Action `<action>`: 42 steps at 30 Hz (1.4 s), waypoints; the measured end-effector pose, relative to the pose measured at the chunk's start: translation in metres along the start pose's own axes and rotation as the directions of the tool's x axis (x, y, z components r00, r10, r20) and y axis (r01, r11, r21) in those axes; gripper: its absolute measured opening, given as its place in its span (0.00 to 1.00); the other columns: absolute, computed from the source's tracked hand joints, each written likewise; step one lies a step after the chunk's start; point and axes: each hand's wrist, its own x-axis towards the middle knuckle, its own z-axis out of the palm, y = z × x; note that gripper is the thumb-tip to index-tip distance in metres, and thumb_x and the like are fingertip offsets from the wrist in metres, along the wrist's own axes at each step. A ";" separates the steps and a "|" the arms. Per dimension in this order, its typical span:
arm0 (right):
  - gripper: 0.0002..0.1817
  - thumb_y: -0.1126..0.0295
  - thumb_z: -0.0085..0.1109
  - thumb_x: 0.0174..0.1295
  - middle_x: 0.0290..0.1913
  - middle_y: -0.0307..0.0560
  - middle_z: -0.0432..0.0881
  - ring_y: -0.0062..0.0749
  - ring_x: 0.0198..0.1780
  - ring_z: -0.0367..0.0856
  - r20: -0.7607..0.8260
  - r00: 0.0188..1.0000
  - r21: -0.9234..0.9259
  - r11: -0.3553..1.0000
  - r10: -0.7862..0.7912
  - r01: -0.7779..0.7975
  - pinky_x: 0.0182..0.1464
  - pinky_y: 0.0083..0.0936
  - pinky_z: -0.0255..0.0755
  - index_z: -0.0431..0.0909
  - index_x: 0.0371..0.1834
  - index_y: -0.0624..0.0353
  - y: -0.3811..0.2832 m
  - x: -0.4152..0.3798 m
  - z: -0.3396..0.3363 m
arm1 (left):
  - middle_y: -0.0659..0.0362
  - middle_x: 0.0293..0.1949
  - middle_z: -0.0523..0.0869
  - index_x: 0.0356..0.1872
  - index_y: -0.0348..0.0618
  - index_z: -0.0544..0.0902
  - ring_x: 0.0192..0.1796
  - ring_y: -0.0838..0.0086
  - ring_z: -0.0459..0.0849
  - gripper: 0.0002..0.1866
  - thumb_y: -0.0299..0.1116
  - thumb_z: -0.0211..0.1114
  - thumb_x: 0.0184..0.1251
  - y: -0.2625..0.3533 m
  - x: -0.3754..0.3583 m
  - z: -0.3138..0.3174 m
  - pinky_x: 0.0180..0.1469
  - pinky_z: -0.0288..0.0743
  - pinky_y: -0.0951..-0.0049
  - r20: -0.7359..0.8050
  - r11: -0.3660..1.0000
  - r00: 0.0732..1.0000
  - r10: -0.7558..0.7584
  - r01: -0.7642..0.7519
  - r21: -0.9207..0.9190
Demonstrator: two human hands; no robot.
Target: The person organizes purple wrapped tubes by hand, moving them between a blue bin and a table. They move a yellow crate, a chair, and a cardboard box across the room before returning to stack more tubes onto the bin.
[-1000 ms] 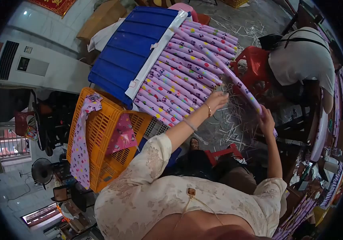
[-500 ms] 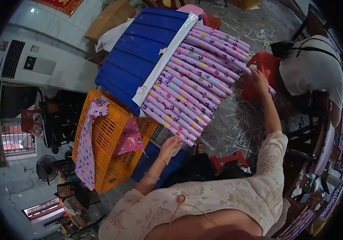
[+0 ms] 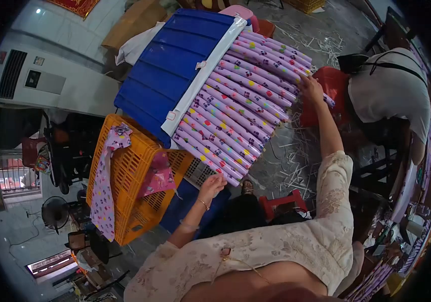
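Purple patterned wrapping paper rolls point(image 3: 235, 108) lie side by side in a wide, sloping row. Their upper ends meet a white strip point(image 3: 203, 70) along the edge of a blue ribbed plastic bin point(image 3: 167, 65). My right hand point(image 3: 313, 89) is closed around a single wrapping paper roll point(image 3: 329, 100) at the outer ends of the row; its end pokes out past my hand. My left hand point(image 3: 212, 186) rests by the lower corner of the row, fingers loosely bent and fingertips right at the nearest rolls, gripping nothing visible.
An orange crate point(image 3: 130, 176) with purple and pink wrapping scraps stands left of the bin. A red stool point(image 3: 286, 204) is near my legs. Paper strips point(image 3: 301, 171) litter the floor. A person in a grey shirt point(image 3: 386, 90) bends at the right, beside a red seat point(image 3: 331, 90).
My right hand has moved left and slightly up, bringing its roll inward along the row's ends. My left hand has hardly moved. The view has shifted slightly.
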 end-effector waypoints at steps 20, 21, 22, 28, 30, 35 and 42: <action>0.23 0.51 0.47 0.58 0.55 0.42 0.69 0.38 0.56 0.67 -0.184 0.983 -0.115 0.993 -0.003 -0.019 0.55 0.47 0.58 0.66 0.56 0.42 -0.057 0.062 0.043 | 0.54 0.45 0.77 0.52 0.38 0.70 0.48 0.69 0.77 0.20 0.39 0.54 0.64 -0.009 -0.015 0.022 0.50 0.71 0.70 -0.006 0.998 0.999 -0.054 0.054 0.030; 0.23 0.51 0.43 0.60 0.58 0.43 0.67 0.39 0.59 0.64 -0.249 0.962 -0.158 0.975 0.115 -0.158 0.57 0.49 0.56 0.64 0.58 0.41 -0.049 0.054 0.045 | 0.54 0.46 0.77 0.52 0.38 0.70 0.49 0.69 0.77 0.19 0.39 0.54 0.64 -0.010 -0.012 0.021 0.50 0.71 0.70 0.002 0.999 0.999 -0.049 0.049 0.011; 0.23 0.50 0.39 0.61 0.60 0.44 0.64 0.39 0.62 0.61 -0.319 0.922 -0.191 0.938 0.221 -0.290 0.59 0.51 0.53 0.63 0.60 0.40 -0.038 0.045 0.052 | 0.54 0.46 0.77 0.52 0.38 0.70 0.49 0.69 0.77 0.19 0.39 0.54 0.64 -0.008 -0.013 0.021 0.50 0.71 0.70 0.003 0.999 0.999 -0.048 0.048 0.006; 0.25 0.50 0.32 0.64 0.66 0.43 0.55 0.43 0.68 0.49 -0.186 0.950 -0.147 0.948 0.252 -0.281 0.58 0.65 0.41 0.52 0.65 0.36 -0.025 0.035 0.074 | 0.55 0.45 0.77 0.52 0.39 0.70 0.49 0.71 0.76 0.18 0.38 0.54 0.64 -0.016 -0.020 0.007 0.49 0.71 0.71 -0.031 1.000 0.999 -0.030 0.030 -0.001; 0.26 0.50 0.31 0.63 0.66 0.45 0.53 0.45 0.67 0.50 0.010 0.963 -0.141 0.954 0.269 -0.265 0.58 0.69 0.37 0.52 0.65 0.38 -0.021 0.038 0.063 | 0.56 0.46 0.77 0.52 0.39 0.70 0.47 0.73 0.77 0.20 0.40 0.55 0.63 -0.023 -0.021 0.003 0.48 0.71 0.74 -0.017 0.998 0.998 -0.056 0.056 0.006; 0.26 0.58 0.47 0.60 0.60 0.59 0.60 0.51 0.57 0.63 -0.399 0.913 -0.231 0.954 0.086 -0.191 0.54 0.57 0.51 0.59 0.61 0.54 -0.083 0.025 0.039 | 0.59 0.43 0.78 0.49 0.40 0.72 0.44 0.76 0.77 0.18 0.39 0.56 0.62 -0.033 -0.035 -0.012 0.45 0.71 0.77 -0.063 0.996 0.998 0.003 0.003 0.091; 0.14 0.74 0.44 0.62 0.49 0.51 0.68 0.37 0.51 0.69 -0.446 0.871 0.495 0.755 -0.205 0.431 0.45 0.29 0.70 0.69 0.51 0.63 -0.300 -0.224 0.039 | 0.53 0.40 0.80 0.43 0.39 0.76 0.44 0.69 0.78 0.15 0.38 0.57 0.60 -0.130 -0.085 -0.093 0.45 0.72 0.68 -0.224 0.734 0.948 0.226 -0.014 0.679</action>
